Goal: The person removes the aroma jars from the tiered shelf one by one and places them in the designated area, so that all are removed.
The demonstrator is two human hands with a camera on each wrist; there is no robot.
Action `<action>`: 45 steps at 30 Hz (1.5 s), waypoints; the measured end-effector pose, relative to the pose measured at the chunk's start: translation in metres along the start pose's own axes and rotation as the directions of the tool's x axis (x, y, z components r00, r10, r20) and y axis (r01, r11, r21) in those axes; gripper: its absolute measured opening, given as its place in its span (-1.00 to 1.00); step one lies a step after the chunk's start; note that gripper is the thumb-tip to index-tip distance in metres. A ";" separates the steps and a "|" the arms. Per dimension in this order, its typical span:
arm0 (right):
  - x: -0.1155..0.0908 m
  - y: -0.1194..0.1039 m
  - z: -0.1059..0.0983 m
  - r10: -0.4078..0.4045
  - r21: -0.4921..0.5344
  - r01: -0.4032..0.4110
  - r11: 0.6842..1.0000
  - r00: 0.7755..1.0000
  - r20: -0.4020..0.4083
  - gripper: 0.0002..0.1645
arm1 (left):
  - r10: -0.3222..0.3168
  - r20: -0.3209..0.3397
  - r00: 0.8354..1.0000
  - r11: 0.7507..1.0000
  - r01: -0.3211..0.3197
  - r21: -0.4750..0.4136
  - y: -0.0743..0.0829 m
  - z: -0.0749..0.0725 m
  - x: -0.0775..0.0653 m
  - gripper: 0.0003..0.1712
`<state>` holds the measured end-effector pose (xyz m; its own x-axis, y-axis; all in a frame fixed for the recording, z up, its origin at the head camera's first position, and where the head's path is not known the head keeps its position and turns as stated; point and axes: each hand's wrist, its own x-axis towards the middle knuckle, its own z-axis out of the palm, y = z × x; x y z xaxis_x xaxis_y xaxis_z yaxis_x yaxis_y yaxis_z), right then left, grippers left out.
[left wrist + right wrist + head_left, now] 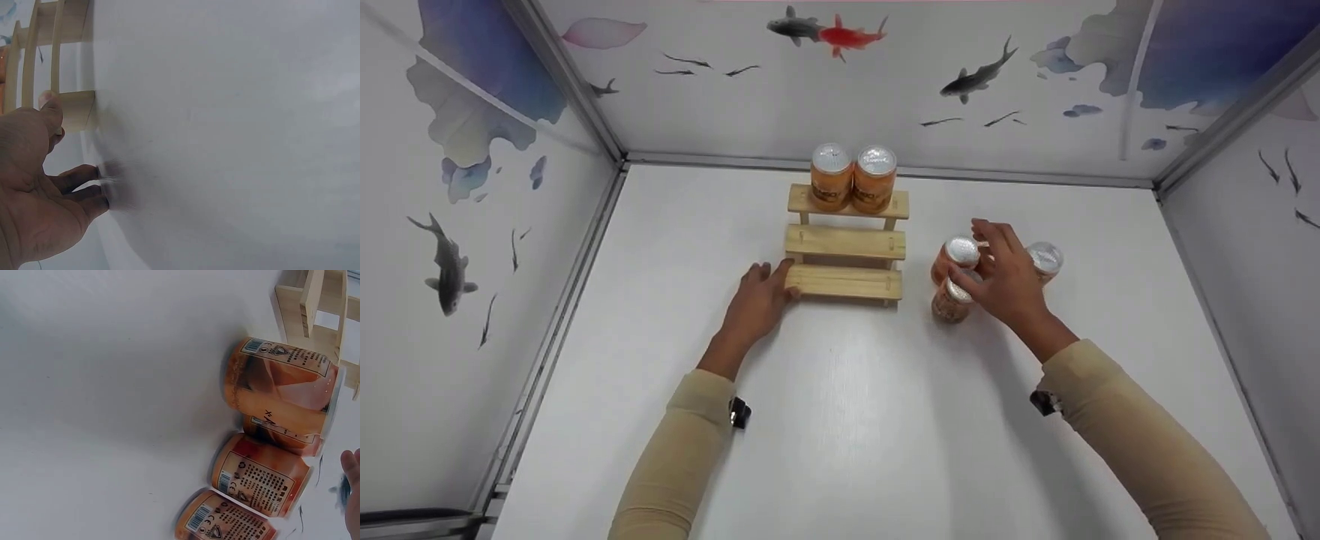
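Observation:
A three-step wooden stand [844,282] stands near the back of the white table. My left hand [757,300] holds its left end at the lowest step; in the left wrist view the thumb [49,102] lies against the step's end. Two orange cans with silver lids, a left can [831,187] and a right can [874,191], stand side by side on the top step. Above several more cans to the right hovers my right hand [1011,285], fingers spread. Its thumb overlaps the lid of the front can [950,307]. In the right wrist view the fingers [353,475] show apart from the cans.
Beside the front can stand a rear can [941,271] and a far-right can [1048,259], all upright on the white table [840,420]. White panels with painted fish, including a back panel [885,97], enclose the table's left, back and right.

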<state>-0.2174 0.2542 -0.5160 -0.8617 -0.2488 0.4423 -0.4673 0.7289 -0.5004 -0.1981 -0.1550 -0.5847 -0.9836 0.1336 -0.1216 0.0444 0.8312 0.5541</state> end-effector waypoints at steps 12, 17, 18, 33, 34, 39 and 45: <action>0.028 -0.019 0.010 0.016 0.040 -0.018 0.999 0.999 0.052 -0.04 | 0.051 -0.022 0.998 0.999 -0.051 0.011 -0.002 0.002 0.000 -0.26; 0.038 -0.026 0.018 0.010 0.038 -0.013 0.999 0.998 0.061 -0.02 | 0.058 -0.026 0.998 0.998 -0.057 0.040 -0.002 0.001 0.003 -0.26; 0.040 -0.027 0.020 0.015 0.034 -0.017 0.999 0.998 0.065 -0.01 | 0.053 -0.021 0.998 0.998 -0.052 0.037 -0.002 0.002 0.003 -0.25; 0.068 -0.049 0.045 0.039 0.053 -0.046 0.998 0.990 0.134 0.06 | 0.007 0.006 1.000 1.000 -0.007 -0.017 -0.002 0.001 0.001 -0.24; 0.069 -0.049 0.046 0.041 0.054 -0.049 0.997 0.990 0.136 0.07 | 0.007 0.007 1.000 1.000 -0.007 -0.015 -0.002 0.001 0.001 -0.24; 0.077 -0.053 0.050 0.041 0.065 -0.049 0.997 0.991 0.126 0.07 | 0.017 0.000 1.000 1.000 -0.017 0.000 -0.002 0.002 0.000 -0.24; 0.089 -0.060 0.050 0.079 0.067 -0.089 0.994 0.987 0.141 0.08 | 0.043 -0.024 0.999 0.998 -0.042 0.036 0.000 0.001 0.000 -0.27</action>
<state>-0.2756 0.1567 -0.4842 -0.9152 -0.2777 0.2922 -0.4008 0.7036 -0.5868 -0.1985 -0.1549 -0.5856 -0.9846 0.1564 -0.0778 0.0922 0.8437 0.5288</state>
